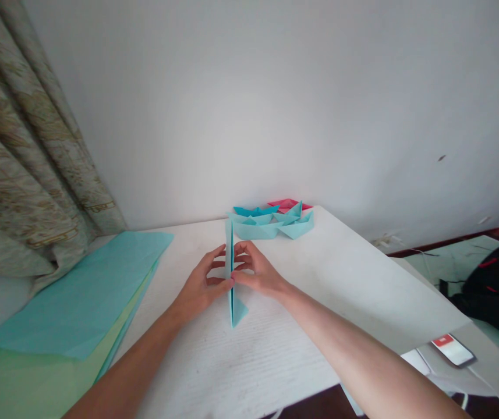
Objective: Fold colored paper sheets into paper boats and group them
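A folded light-blue paper (229,250) stands edge-on between my two hands, above the white table. Its long slit faces me, and a small triangular flap sticks out to the right at its near end. My left hand (208,279) grips it from the left, thumb near the slit and fingers behind. From the right, my right hand (255,270) pinches the other side with thumb and curled fingers. Just beyond the paper lie several folded paper boats: light-blue ones (255,231), a darker blue one (255,212) and a pink one (290,205).
Large light-blue sheets (87,291) and a pale green sheet (35,384) lie at the left, beside a patterned curtain (26,145). The white table (319,279) meets a wall at the back. A phone (453,350) with a cable rests at the right; a black bag (498,291) is beyond.
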The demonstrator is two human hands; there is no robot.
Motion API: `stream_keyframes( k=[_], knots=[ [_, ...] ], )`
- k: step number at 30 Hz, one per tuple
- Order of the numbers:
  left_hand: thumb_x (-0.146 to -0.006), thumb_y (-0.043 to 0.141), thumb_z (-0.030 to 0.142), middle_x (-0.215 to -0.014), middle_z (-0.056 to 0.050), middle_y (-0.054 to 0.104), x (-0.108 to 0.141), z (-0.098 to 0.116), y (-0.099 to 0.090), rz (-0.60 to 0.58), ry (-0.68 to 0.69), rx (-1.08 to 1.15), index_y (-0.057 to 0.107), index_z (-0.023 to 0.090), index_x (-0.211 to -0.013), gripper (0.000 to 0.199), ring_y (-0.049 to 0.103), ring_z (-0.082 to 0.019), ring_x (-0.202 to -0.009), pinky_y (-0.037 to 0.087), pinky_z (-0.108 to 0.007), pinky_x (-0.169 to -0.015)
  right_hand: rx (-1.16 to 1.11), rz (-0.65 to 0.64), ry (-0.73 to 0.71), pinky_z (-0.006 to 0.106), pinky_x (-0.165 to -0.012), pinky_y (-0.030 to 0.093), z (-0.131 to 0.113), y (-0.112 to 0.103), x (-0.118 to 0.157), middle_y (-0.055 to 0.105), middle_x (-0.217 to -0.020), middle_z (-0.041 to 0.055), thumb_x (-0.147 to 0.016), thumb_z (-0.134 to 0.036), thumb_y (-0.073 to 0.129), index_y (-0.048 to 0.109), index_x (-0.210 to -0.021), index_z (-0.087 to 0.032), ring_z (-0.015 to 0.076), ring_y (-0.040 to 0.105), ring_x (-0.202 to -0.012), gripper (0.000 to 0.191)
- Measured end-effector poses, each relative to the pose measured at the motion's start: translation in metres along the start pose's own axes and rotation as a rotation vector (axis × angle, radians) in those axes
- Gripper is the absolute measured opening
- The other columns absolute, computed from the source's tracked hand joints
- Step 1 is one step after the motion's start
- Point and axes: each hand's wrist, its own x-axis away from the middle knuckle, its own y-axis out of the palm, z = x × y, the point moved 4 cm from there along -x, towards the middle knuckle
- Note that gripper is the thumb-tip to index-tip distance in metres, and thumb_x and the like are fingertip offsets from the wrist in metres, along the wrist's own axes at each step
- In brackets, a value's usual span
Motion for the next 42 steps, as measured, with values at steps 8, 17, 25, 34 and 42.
stream_keyframes(
  k=[8, 17, 25, 34, 42],
  knots=[
    [-0.069, 0.072, 0.028, -0.108, -0.008, 0.050, -0.004, -0.007, -0.001, 0.050, -0.026, 0.011, 0.046, 0.020, -0.130, 0.066, 0.056, -0.017, -0.086, 0.054, -0.032, -0.069, -0.090, -0.017, 0.051, 0.031, -0.068, 0.053, 0.009, 0.002, 0.000, 0.053, -0.119, 0.0062, -0.070, -0.013, 0.061, 0.039, -0.126, -0.029, 0.0178, 0.064, -0.083, 0.063],
    [-0.068, 0.071, 0.037, -0.119, -0.009, 0.046, -0.001, 0.000, 0.003, 0.126, -0.010, -0.170, 0.049, 0.024, -0.128, 0.065, 0.048, -0.027, -0.113, 0.054, -0.036, -0.078, 0.004, -0.092, 0.015, 0.034, -0.079, 0.053, -0.005, 0.011, 0.002, 0.058, -0.118, 0.0054, -0.074, -0.023, 0.066, 0.043, -0.128, -0.028, 0.0215, 0.062, -0.097, 0.059],
    [-0.067, 0.056, 0.014, -0.128, -0.010, 0.054, -0.001, 0.001, 0.005, 0.113, -0.012, -0.099, 0.040, 0.018, -0.134, 0.069, 0.052, -0.028, -0.115, 0.049, -0.040, -0.088, 0.200, -0.016, -0.032, 0.035, -0.081, 0.051, -0.002, 0.008, 0.002, 0.065, -0.108, 0.0004, -0.076, -0.007, 0.049, 0.034, -0.140, -0.029, 0.0201, 0.062, -0.090, 0.070],
    [-0.059, 0.045, 0.009, -0.097, -0.004, 0.072, -0.004, -0.003, -0.002, 0.098, -0.051, -0.202, 0.059, 0.015, -0.121, 0.064, 0.064, -0.028, -0.093, 0.050, -0.040, -0.082, 0.241, 0.070, -0.030, 0.043, -0.099, 0.042, 0.008, -0.002, -0.003, 0.063, -0.118, -0.0036, -0.069, 0.000, 0.042, 0.058, -0.123, -0.029, 0.0226, 0.058, -0.108, 0.063],
    [-0.063, 0.045, 0.009, -0.111, -0.002, 0.069, -0.006, -0.005, -0.013, 0.175, -0.040, -0.227, 0.066, 0.016, -0.112, 0.054, 0.059, -0.029, -0.109, 0.041, -0.044, -0.098, 0.266, 0.155, 0.054, 0.044, -0.099, 0.044, 0.021, -0.009, -0.006, 0.069, -0.106, -0.0029, -0.072, -0.005, 0.049, 0.070, -0.102, -0.027, 0.0244, 0.062, -0.106, 0.043]
  ],
)
